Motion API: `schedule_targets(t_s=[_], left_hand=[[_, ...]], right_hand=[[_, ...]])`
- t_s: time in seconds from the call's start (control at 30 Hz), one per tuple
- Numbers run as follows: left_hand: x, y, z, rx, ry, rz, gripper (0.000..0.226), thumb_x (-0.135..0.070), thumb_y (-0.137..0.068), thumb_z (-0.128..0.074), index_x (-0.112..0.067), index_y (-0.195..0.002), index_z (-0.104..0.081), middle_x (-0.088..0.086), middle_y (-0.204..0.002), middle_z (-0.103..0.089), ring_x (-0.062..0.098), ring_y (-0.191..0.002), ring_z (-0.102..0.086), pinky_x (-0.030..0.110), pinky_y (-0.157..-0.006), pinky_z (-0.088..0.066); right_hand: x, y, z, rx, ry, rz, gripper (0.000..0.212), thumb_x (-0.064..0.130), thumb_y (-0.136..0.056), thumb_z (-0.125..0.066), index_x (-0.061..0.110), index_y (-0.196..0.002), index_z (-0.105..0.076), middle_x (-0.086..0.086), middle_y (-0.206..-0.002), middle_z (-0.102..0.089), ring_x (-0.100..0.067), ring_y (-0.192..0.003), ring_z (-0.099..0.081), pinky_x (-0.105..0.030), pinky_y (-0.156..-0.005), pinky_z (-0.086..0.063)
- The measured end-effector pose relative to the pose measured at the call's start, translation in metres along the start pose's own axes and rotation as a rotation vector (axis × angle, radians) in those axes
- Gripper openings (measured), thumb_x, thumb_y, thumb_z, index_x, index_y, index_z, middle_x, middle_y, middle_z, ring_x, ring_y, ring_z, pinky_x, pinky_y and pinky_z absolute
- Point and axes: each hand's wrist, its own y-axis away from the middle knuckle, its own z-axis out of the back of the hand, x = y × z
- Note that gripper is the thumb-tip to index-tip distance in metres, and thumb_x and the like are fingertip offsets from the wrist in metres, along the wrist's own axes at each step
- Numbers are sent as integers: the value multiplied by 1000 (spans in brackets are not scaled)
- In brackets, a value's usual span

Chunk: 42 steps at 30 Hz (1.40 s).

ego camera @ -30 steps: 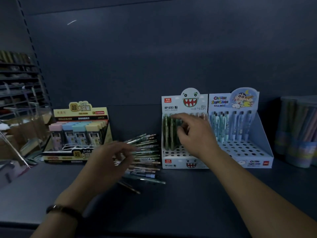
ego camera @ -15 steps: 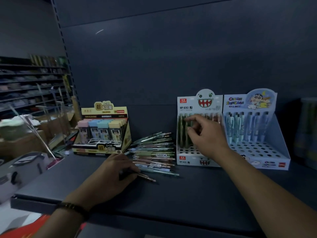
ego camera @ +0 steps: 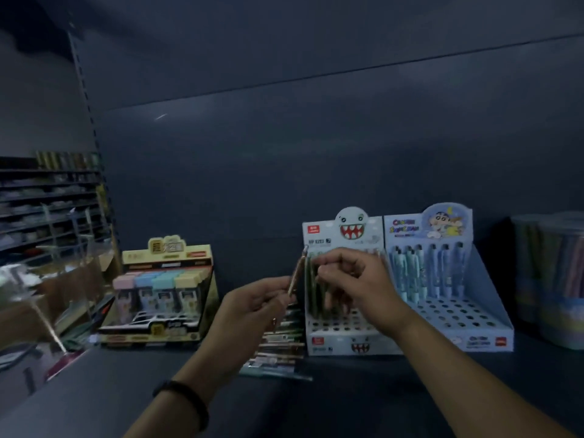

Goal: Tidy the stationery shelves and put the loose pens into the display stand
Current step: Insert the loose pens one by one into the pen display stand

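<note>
1. The left hand [ego camera: 252,306] is raised above the shelf [ego camera: 347,406], its fingers curled round the lower part of a pinkish pen [ego camera: 297,273]. It holds the pen nearly upright, clip end up, just beside the left wall of the white display stand [ego camera: 344,343].
2. The right hand [ego camera: 350,279] is in front of that stand's back row, fingers bunched and curled at the tops of the green pens [ego camera: 311,292] standing there. I cannot tell whether it pinches one of them or only touches them.
3. The loose pens [ego camera: 278,346] lie in a pile on the shelf, against the stand's left side and below the left hand.
4. The white stand carries a toothy monster face on top and again on its front wall, a red brand tag, and "MP" followed by blurred digits.
5. The blue stand [ego camera: 474,339], touching it on the right, shows a cartoon boy and lettering that looks like "Crayon"; the rest is unclear.
6. Towards the shelf's left edge stands a yellow box [ego camera: 164,298] of pastel cases; its writing is unreadable.
7. A dark band [ego camera: 186,399] circles the left wrist.
</note>
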Motion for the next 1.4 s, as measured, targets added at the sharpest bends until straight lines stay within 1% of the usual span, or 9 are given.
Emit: schedule_targets(t_s=[0.1,0.27,0.4,0.53,0.67,0.77,0.97,1.3,1.4], left_hand=[[6,-19,-22,69,137,67,28,-6,-102,-63,-20,-120,-79,12,-107,-79,14,-89,-70,25,-77,-53],[12,-35,-47,34,102,29,28,-7,-99,-68,-28,-108,-83,6,-95,-80,14,-82,-70,26,-78,-54],[33,-29,-45,-208,-363,-278,24,-13,-93,-77,-36,-101,-76,-18,-96,-76,10,-88,-73,21,-75,-58],[46,-23,-32,-110,-643,-506,19,-22,-85,-84,-37,-92,-75,-26,-95,-69,6,-91,-65,18,-78,-51],[47,-19,-33,28,-685,-491,14,-52,-84,-79,-40,-91,-80,-33,-95,-69,0,-100,-60,18,-85,-48],[50,-18,-34,59,-703,-469,19,-60,-83,-77,-44,-92,-82,-36,-93,-70,2,-100,-59,18,-84,-49],[51,-16,-36,82,-702,-448,11,-53,-83,-80,-45,-90,-82,-38,-91,-70,1,-100,-57,20,-82,-49],[49,-16,-35,88,-712,-416,8,-51,-84,-82,-44,-88,-82,-34,-90,-71,2,-102,-57,13,-84,-44],[49,-16,-35,93,-720,-408,8,-51,-84,-82,-45,-88,-81,-35,-91,-70,1,-103,-57,12,-85,-45]], right_hand=[[-4,-6,3,-34,4,16,7,6,-94,-76,8,-101,-76,-20,-82,-73,-34,-58,-69,-34,-55,-55],[-2,-12,15,-117,-13,-46,17,6,-96,-74,11,-112,-77,-21,-75,-72,-29,-57,-65,-24,-46,-48],[-4,-19,29,-361,58,-16,29,7,-95,-76,19,-120,-73,-21,-83,-65,-18,-52,-66,-29,-52,-56],[-15,-18,47,-517,371,56,37,26,-97,-77,39,-129,-64,5,-88,-69,-11,-65,-68,-25,-59,-56],[-13,-15,50,-512,524,114,32,26,-101,-71,35,-131,-66,9,-82,-71,-6,-73,-68,-12,-65,-49],[-16,-15,50,-484,602,137,29,25,-101,-70,35,-128,-68,12,-83,-72,-3,-75,-68,-16,-71,-52],[-20,-15,49,-470,681,135,21,22,-99,-73,28,-119,-74,17,-79,-68,-1,-77,-66,-27,-75,-57],[-19,-14,44,-452,736,128,20,23,-98,-74,23,-119,-77,19,-79,-67,0,-76,-66,-27,-80,-58],[-22,-14,43,-421,829,188,18,25,-98,-75,19,-114,-79,8,-89,-75,-7,-83,-69,-32,-86,-59]])
